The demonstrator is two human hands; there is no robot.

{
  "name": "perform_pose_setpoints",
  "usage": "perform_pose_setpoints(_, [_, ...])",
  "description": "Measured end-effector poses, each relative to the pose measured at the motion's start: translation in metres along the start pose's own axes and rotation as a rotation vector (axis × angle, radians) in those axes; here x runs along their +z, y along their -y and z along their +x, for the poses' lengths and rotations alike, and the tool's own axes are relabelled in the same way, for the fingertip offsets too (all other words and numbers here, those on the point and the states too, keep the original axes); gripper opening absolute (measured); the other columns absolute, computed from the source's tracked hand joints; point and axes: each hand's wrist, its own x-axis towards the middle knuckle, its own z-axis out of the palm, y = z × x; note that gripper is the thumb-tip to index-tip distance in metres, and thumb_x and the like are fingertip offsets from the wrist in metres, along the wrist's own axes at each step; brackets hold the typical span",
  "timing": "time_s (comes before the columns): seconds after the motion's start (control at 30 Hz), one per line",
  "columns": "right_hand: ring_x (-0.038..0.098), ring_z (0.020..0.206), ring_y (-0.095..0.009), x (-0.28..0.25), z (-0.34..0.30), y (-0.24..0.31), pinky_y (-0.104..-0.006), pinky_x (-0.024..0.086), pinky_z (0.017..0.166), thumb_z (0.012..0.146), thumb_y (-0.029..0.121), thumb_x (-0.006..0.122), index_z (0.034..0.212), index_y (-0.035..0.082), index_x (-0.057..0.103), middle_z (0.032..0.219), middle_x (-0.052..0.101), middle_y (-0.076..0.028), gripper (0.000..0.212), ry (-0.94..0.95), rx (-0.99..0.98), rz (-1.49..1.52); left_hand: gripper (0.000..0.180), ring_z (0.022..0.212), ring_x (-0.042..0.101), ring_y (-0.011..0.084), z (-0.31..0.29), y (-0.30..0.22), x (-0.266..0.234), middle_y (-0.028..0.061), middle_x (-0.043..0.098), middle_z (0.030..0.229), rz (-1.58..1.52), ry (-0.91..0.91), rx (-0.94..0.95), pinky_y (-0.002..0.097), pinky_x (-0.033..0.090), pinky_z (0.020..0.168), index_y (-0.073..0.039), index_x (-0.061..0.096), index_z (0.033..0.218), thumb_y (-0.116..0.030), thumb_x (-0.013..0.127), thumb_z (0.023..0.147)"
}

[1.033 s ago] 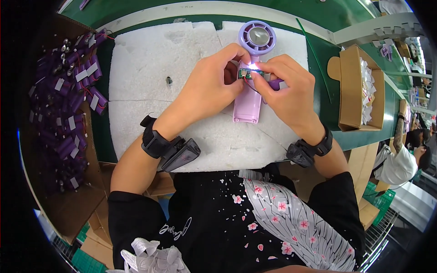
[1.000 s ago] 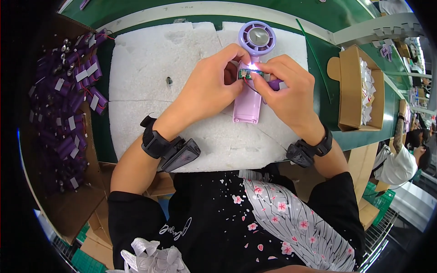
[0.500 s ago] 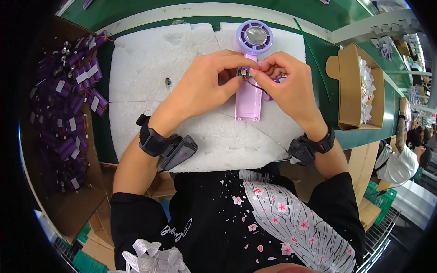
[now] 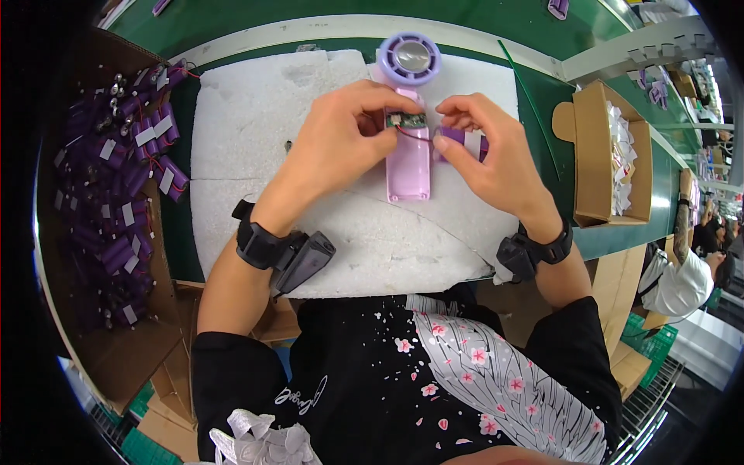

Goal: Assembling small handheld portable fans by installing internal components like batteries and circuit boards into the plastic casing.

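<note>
A handheld fan with a pale purple round head (image 4: 409,58) and a pink handle shell (image 4: 408,167) lies on white foam. The shell's inner side faces up. A small green circuit board (image 4: 411,121) sits in its upper part, with dark and red wires running rightward from a white plug. My left hand (image 4: 341,136) is closed on the shell's left edge beside the board, thumb below and fingers above. My right hand (image 4: 496,147) curls around a purple battery pack (image 4: 473,143) with a white label, right of the shell. Its thumb rests at the wire end; the curled fingers are partly hidden.
At left stands a cardboard box (image 4: 167,310) full of purple battery packs. A smaller carton (image 4: 585,155) with white pieces is at right. A thin green strip (image 4: 531,101) lies beside the foam board (image 4: 248,155). Another person (image 4: 682,283) sits far right.
My right hand has drawn back from the board and now sits at the battery pack. The fan has shifted slightly left with my left hand, and the board and plug show more fully.
</note>
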Motion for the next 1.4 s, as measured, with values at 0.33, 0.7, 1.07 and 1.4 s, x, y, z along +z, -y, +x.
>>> perform_pose_setpoints(0.33, [0.064,0.084,-0.025,-0.029,-0.01,0.005,-0.0307,0.051,0.072,0.075,0.002,0.074,0.086,0.0,0.067,0.1,0.067,-0.009,0.013,0.147,-0.068,-0.374,0.033,0.066,0.054,0.0098,0.001,0.002,-0.006,0.0038,0.066,0.095,0.025,-0.046,-0.052,0.0229,0.047,0.064,-0.008,0.072,0.104,0.0,0.061,0.073])
perform_pose_setpoints(0.7, [0.064,0.082,-0.023,-0.017,-0.009,0.018,-0.0314,0.052,0.067,0.075,0.002,0.072,0.083,-0.003,0.067,0.1,0.07,-0.011,0.01,0.173,-0.232,-0.566,0.035,0.08,0.058,0.0094,0.001,-0.004,-0.005,0.0068,0.064,0.11,0.042,-0.024,-0.122,0.022,0.049,0.072,-0.004,0.071,0.107,0.006,0.057,0.076])
perform_pose_setpoints(1.07, [0.063,0.069,-0.025,-0.026,-0.004,0.007,-0.0315,0.051,0.061,0.075,0.002,0.071,0.076,-0.003,0.067,0.097,0.071,-0.013,0.007,0.172,-0.163,-0.4,0.034,0.07,0.058,0.0114,0.003,0.001,-0.005,0.0065,0.068,0.103,0.043,-0.064,-0.007,0.0243,0.05,0.067,-0.008,0.072,0.105,0.001,0.06,0.075])
perform_pose_setpoints(1.4, [0.062,0.079,-0.026,-0.01,-0.008,0.011,-0.0343,0.051,0.07,0.076,0.005,0.068,0.081,-0.002,0.063,0.101,0.066,-0.013,0.01,0.243,-0.263,-0.652,0.035,0.072,0.058,0.0114,0.002,0.006,-0.011,0.0078,0.067,0.106,0.025,-0.047,-0.037,0.0237,0.049,0.068,-0.005,0.072,0.106,0.001,0.058,0.074])
